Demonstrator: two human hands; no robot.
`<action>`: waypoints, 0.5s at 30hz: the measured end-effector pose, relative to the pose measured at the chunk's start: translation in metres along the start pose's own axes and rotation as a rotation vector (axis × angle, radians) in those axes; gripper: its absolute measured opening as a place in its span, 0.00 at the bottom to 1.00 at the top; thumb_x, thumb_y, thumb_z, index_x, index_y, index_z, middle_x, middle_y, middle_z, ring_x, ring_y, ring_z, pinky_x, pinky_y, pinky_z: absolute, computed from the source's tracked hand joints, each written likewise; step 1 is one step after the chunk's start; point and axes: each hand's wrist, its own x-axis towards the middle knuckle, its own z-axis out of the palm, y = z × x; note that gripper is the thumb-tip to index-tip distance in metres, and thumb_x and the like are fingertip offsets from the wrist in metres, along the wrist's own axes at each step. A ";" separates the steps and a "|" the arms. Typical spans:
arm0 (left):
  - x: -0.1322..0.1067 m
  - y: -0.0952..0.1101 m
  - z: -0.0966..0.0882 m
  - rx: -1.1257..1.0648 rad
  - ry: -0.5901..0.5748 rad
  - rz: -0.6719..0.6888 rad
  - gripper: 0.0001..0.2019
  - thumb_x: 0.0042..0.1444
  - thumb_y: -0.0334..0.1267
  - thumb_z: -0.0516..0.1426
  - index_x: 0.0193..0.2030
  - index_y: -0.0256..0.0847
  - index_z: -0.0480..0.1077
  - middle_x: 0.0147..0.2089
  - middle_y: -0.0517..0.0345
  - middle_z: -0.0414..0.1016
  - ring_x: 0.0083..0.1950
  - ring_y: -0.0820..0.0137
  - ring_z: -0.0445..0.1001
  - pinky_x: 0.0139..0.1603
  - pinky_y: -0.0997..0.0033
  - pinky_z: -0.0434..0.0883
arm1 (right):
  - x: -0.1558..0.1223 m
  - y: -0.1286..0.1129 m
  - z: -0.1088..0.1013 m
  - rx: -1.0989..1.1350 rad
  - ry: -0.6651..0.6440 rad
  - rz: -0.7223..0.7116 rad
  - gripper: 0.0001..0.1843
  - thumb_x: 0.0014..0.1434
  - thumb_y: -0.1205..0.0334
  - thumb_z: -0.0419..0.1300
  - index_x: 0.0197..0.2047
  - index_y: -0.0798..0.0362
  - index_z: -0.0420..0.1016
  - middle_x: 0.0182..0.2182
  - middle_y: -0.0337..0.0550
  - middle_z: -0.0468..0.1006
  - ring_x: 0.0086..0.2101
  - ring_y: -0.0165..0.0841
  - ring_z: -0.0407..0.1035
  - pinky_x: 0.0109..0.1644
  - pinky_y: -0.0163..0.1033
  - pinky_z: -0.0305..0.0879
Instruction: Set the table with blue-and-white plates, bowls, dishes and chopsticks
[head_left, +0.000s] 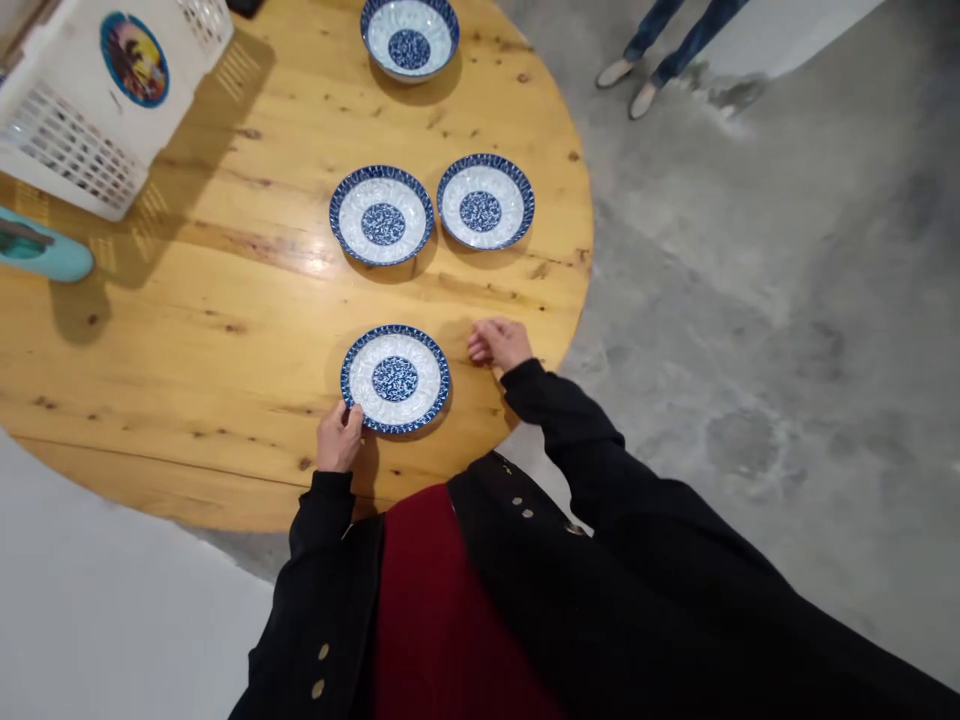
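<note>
A blue-and-white plate (395,380) lies near the front edge of the round wooden table. My left hand (340,438) grips its lower left rim between thumb and fingers. To the right of that plate, my right hand (501,343) rests near the tabletop, apart from it, with its fingers curled in; whether anything is inside them is hidden. Farther back sit two more patterned plates, a left plate (382,216) and a right plate (486,202), their rims close together. A deeper bowl (409,38) in the same pattern stands at the far side.
A white plastic basket (112,110) with a round sticker stands at the back left of the table (247,370). A turquoise object (52,258) lies at the left edge of view. Another person's legs and shoes (643,98) show on the concrete floor beyond.
</note>
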 end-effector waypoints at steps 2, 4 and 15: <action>0.001 -0.002 0.001 -0.032 -0.015 0.008 0.13 0.57 0.47 0.54 0.33 0.39 0.71 0.26 0.59 0.71 0.32 0.68 0.71 0.34 0.72 0.70 | -0.038 0.019 0.014 -0.093 -0.155 -0.010 0.12 0.61 0.56 0.63 0.33 0.55 0.71 0.21 0.39 0.74 0.19 0.29 0.69 0.20 0.31 0.67; 0.003 -0.003 0.000 -0.061 -0.022 0.008 0.13 0.56 0.47 0.55 0.34 0.39 0.72 0.27 0.58 0.72 0.32 0.67 0.72 0.34 0.72 0.71 | -0.063 0.035 0.029 -0.192 -0.250 -0.052 0.10 0.60 0.55 0.62 0.36 0.54 0.73 0.21 0.38 0.73 0.19 0.30 0.69 0.22 0.34 0.67; 0.006 -0.006 -0.010 -0.091 -0.069 0.037 0.11 0.54 0.45 0.56 0.34 0.40 0.73 0.27 0.59 0.72 0.31 0.67 0.72 0.34 0.69 0.73 | -0.076 0.057 0.052 -0.449 -0.138 -0.147 0.08 0.57 0.57 0.58 0.33 0.52 0.72 0.21 0.37 0.71 0.25 0.34 0.67 0.29 0.35 0.65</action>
